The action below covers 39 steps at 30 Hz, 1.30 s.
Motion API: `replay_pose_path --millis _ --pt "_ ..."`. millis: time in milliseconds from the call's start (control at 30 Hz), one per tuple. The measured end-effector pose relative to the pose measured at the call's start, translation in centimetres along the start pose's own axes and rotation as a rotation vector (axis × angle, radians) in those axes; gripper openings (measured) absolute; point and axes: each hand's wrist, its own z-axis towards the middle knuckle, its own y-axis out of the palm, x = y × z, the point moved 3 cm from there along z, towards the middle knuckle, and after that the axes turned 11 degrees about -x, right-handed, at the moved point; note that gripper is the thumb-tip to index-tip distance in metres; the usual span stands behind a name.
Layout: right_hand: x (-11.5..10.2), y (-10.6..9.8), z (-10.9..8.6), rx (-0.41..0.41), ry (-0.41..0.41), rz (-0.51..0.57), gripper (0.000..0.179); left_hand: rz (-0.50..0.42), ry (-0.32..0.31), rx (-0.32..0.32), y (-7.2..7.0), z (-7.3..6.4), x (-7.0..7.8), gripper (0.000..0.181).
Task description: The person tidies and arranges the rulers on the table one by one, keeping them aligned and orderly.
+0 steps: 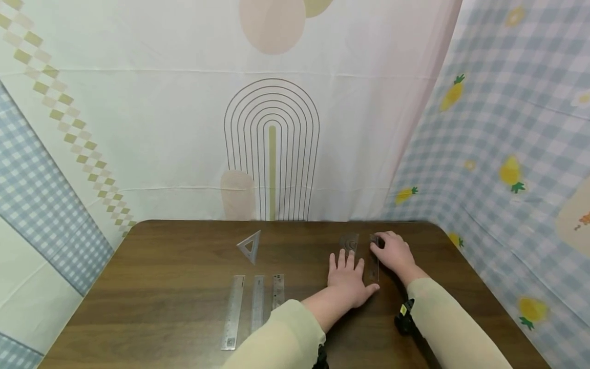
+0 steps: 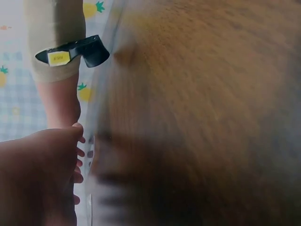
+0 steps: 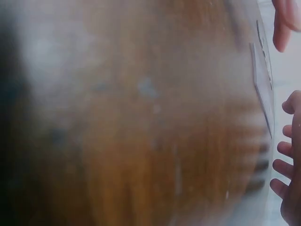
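Toward the right back of the worktop (image 1: 161, 292), both your hands work around a clear strip (image 1: 374, 272), whose long axis runs from the far edge toward you. Your right hand (image 1: 395, 251) is at the strip's far end, on its right side, with thumb and forefinger bent around that end; whether they truly pinch it, you cannot tell, as the right wrist view is blurred. Your left hand (image 1: 348, 282) lies to the left of the strip, palm down, fingers straight and spread, gripping nothing. Its thumb points right, the tip just beside the strip's near end.

Ahead of those left fingers is a clear plate (image 1: 352, 242) with curved markings; their tips meet or overlap its near side, and you cannot see whether they press on it. The plate sits left of the strip's far part, a narrow gap between the two, so the left hand is the nearer one to the plate, while the strip lies between both hands.

Mind the far edge, close behind plate and right hand, and the slanting right edge beyond your right wrist. The wider room is leftward, between the plate and the triangle (image 1: 255, 252). Nearer you, past your left forearm, three rulers (image 1: 233, 312) lie side by side, lengthwise.
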Motion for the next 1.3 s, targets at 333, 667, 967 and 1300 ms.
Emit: replay_pose_path --millis 333,667,967,1300 --pt "0.6 0.3 0.7 -0.039 0.031 -0.013 0.058 0.081 -0.032 -0.074 0.5 1.7 1.0 0.080" --pt "0.8 0.3 1.5 -0.077 0.050 -0.043 0.061 0.109 -0.051 -0.082 0.5 2.4 1.3 0.081" --pt "0.8 0.1 1.5 -0.071 0.050 -0.039 0.059 0.116 -0.071 -0.066 0.6 3.4 1.6 0.079" --pt "0.7 0.0 1.5 -0.068 0.031 -0.051 0.057 0.085 -0.075 -0.076 0.6 4.1 1.5 0.077"
